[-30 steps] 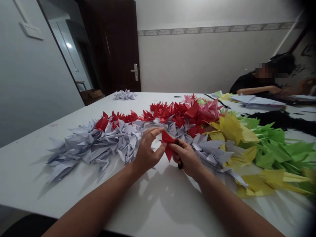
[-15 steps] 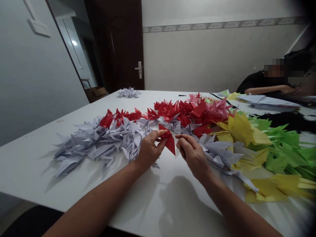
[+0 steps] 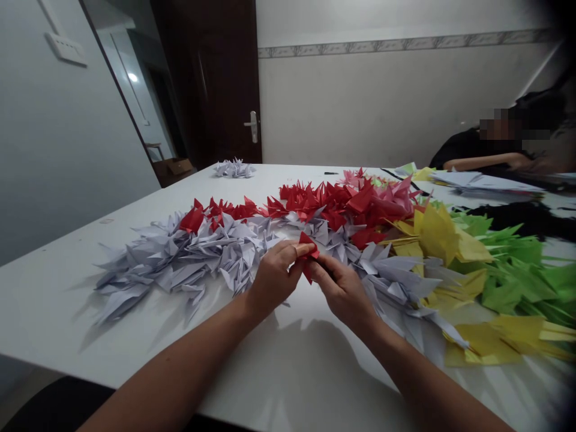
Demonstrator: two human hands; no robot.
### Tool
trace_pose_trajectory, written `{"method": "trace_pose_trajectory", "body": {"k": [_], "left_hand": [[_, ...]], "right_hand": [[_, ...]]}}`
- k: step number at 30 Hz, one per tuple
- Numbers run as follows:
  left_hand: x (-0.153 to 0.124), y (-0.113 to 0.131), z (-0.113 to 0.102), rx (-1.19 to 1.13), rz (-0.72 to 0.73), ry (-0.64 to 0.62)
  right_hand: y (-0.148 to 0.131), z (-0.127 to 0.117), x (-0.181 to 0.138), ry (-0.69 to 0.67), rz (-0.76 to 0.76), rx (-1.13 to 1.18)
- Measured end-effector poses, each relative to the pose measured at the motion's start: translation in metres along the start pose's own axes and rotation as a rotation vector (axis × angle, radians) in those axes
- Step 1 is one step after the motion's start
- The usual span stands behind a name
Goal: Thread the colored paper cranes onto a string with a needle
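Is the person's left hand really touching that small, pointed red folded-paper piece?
Touching. The head view shows it: the left hand pinches the small, pointed red folded-paper piece, with a finger lying across the red paper.

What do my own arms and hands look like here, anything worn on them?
The left grip and right grip are bare human hands; no gloves show. The left forearm and right forearm have no sleeve, watch or bracelet in view. It's too blurred to tell whether there's a ring.
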State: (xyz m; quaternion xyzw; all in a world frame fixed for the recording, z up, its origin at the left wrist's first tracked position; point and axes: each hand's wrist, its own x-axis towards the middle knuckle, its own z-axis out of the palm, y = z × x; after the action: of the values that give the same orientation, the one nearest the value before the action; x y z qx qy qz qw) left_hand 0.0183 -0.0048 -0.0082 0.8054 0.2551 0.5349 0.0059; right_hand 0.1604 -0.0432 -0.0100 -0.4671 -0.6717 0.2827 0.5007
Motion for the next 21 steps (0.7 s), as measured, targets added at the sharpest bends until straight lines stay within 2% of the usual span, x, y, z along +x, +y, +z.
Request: {"method": "trace_pose_trajectory", "body": {"k": [7,11,14,18,21], "left_hand": [[-0.001,0.002,0.001,-0.064,-0.011,-0.059],[-0.002,0.002,0.003,-0.153,-0.108,-0.063],[0.0,0.0,0.004,-0.349,-0.385,0.016],[0.009,-0.001,0.003,-0.84,-0.804,0.225],[0.015,0.0,-0.001,-1.101,-1.003,0.241]], "right_hand": [[0.002,-0.002,0.002,0.025,-0.047,-0.121],[0.001,-0.003,0.001,0.012,-0.073,-0.127],[-0.001,-0.005,0.0,0.053,-0.048,-0.035],[0.003,-0.009,0.002,0.145,0.061,0.175],[0.008,-0.009,0.004,0.125,0.101,0.234]]}}
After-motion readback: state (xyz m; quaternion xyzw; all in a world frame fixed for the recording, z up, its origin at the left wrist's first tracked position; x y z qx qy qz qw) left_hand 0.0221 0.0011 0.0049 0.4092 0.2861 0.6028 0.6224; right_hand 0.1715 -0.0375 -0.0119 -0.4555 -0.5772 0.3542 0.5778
